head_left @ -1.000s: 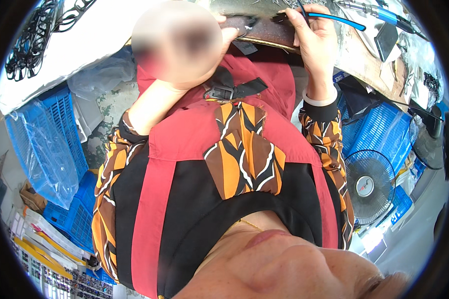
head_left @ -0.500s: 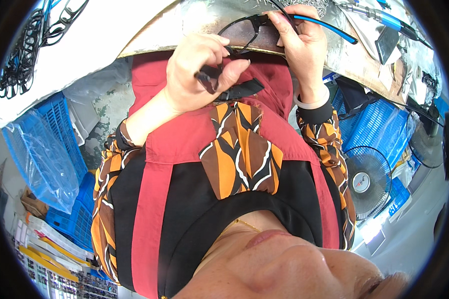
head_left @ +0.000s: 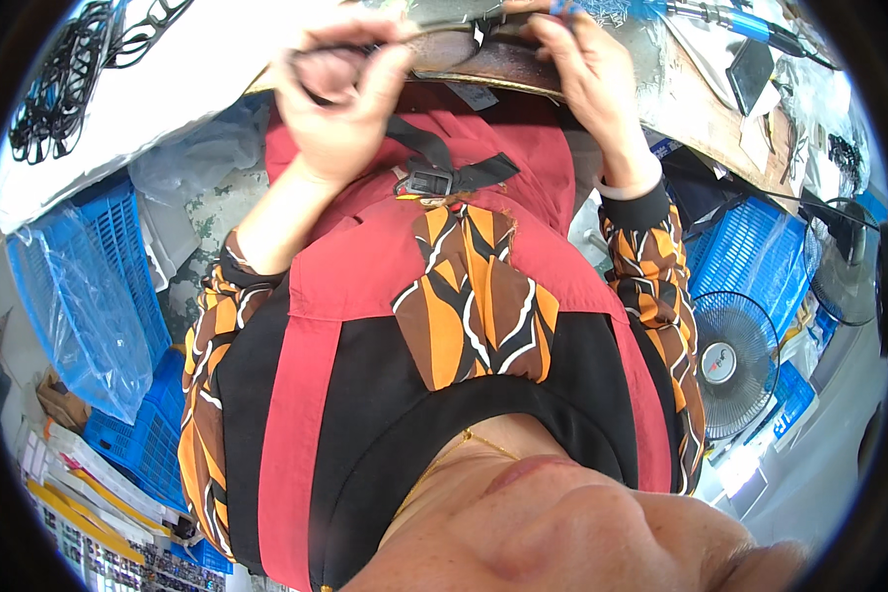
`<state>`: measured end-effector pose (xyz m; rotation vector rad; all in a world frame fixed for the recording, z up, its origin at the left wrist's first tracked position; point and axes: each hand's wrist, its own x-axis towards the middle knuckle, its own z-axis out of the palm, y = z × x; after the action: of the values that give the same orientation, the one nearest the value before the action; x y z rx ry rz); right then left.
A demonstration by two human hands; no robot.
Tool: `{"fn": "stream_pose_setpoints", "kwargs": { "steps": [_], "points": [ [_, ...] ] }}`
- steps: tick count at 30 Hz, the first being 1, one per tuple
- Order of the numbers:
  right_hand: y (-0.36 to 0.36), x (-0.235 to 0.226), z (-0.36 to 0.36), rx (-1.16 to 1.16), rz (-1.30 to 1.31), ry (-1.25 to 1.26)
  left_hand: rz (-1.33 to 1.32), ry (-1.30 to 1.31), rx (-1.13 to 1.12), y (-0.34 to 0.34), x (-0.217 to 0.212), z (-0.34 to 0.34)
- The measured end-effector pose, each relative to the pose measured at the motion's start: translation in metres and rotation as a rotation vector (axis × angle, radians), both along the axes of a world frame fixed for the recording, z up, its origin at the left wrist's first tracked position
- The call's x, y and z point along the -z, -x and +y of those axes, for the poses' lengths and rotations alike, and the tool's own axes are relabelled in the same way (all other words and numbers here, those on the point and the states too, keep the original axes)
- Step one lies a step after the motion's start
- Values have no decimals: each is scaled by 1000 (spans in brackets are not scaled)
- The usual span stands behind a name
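Observation:
A pair of black eyeglass frames (head_left: 490,22), smeared by motion, stretches between my hands at the table edge. My left hand (head_left: 340,99) is blurred, its fingers curled, and a dark curved part of the glasses loops across the palm. With thumb and fingers closed, my right hand (head_left: 594,74) grips the other side of the frames; a bit of blue shows at its fingertips near the top edge of the picture. Whether the lenses are in cannot be told.
Several black frames (head_left: 54,104) lie heaped on the white surface at left. Right of my right hand are a blue-handled pen-shaped tool (head_left: 760,35) and a dark flat piece (head_left: 750,64). Blue crates (head_left: 118,257) stand below left, and a fan (head_left: 735,365) at right.
Both hands have moved up, farther over the table, with the glasses; the left has also shifted left. The blue-lined temple that stuck out to the right no longer does. The apron buckle now shows.

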<state>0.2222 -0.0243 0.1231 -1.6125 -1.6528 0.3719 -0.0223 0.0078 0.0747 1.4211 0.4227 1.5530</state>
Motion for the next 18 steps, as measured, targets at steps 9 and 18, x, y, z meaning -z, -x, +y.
{"fn": "stream_pose_setpoints", "kwargs": {
  "steps": [9,18],
  "points": [
    [2,6,-6,60,298,195,-293,1300,1148,8,-23,-5],
    [15,2,2,-14,450,285,-488,1639,1244,-15,0,-14]
  ]
}}
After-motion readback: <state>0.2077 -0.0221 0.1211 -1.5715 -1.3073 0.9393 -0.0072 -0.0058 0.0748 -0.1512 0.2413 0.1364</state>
